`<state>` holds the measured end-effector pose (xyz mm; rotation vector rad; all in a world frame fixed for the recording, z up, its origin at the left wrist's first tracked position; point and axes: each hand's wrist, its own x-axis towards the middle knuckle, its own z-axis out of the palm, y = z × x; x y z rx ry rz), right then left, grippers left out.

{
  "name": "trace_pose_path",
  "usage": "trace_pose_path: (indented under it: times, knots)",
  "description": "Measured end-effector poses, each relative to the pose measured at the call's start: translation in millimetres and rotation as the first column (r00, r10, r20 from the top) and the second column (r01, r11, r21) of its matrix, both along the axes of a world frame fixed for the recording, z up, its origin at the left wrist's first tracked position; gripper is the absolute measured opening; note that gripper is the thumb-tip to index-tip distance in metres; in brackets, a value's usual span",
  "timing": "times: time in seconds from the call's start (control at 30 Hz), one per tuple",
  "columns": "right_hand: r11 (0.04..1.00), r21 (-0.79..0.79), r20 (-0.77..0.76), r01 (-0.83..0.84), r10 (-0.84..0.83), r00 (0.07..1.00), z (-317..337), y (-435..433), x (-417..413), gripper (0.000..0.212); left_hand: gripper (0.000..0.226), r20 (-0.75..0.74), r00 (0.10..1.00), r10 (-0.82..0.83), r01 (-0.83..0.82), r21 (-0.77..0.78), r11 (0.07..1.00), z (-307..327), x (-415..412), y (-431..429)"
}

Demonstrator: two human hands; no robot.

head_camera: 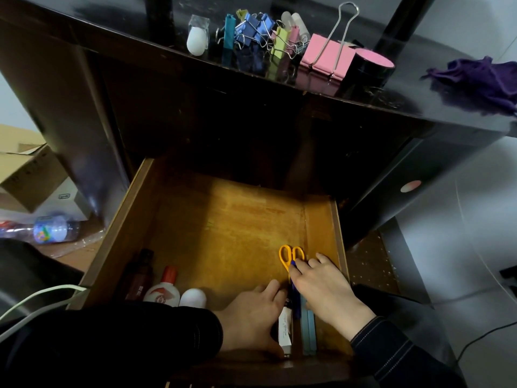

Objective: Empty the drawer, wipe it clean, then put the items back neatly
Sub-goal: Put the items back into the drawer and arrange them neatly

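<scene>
Resting flat in the drawer [117, 242] — left hand [251, 317] beside white box [285, 329], right hand [327, 292] touching scissors [291, 256].

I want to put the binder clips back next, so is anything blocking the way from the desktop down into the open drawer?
Nothing visible does. The binder clips lie on the desktop above the open drawer, whose middle floor is bare; the scissors, left hand and right hand sit at its near edge.
</scene>
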<state>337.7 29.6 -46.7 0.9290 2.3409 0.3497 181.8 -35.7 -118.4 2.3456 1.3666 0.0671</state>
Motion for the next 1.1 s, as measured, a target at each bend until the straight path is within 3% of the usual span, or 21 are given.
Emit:
trace_pose_path:
  times: [0.33,0.47,0.57,0.73,0.83,0.93,1.0,1.1]
  knots:
    - [0.999,0.029,-0.012,-0.023,0.023,1.0,-3.2,0.3,1.9,0.067,0.111,-0.022,1.0,-0.013,0.014,0.013,1.0,1.9,-1.1,1.0]
    - [1.0,0.015,-0.091,-0.001,0.002,0.996,1.7,-0.3,1.2,0.072,0.114,-0.001,1.0,0.008,-0.008,-0.08,0.997,19.9,-7.1,4.5]
    - [0.996,-0.079,-0.227,0.036,-0.054,0.972,12.8,-3.6,1.8,0.072,0.09,0.036,0.997,0.069,-0.063,-0.152,0.986,38.0,-19.1,12.5]
    - [0.993,-0.093,-0.467,0.079,-0.114,0.877,58.3,-14.7,9.2,0.052,0.044,0.169,0.968,0.187,-0.189,-0.006,0.982,75.4,-47.7,21.5]
    - [0.995,0.057,-0.612,0.076,-0.025,0.79,110.3,-19.4,10.3,0.045,0.031,0.275,0.938,0.21,-0.26,0.159,0.952,108.7,-58.1,21.3]
    - [0.964,0.246,-0.8,0.098,0.145,0.582,176.0,-23.9,-0.8,0.035,0.022,0.428,0.888,0.165,-0.327,0.34,0.882,160.0,-67.4,21.5]
    - [0.919,0.379,-0.852,0.109,0.3,0.43,215.2,-20.8,-12.0,0.027,0.016,0.514,0.854,0.083,-0.344,0.436,0.831,200.3,-72.6,20.2]
    - [0.878,0.443,-0.872,0.18,0.375,0.315,258.2,0.3,-31.8,0.023,0.012,0.58,0.814,-0.013,-0.361,0.525,0.771,253.8,-79.4,15.6]
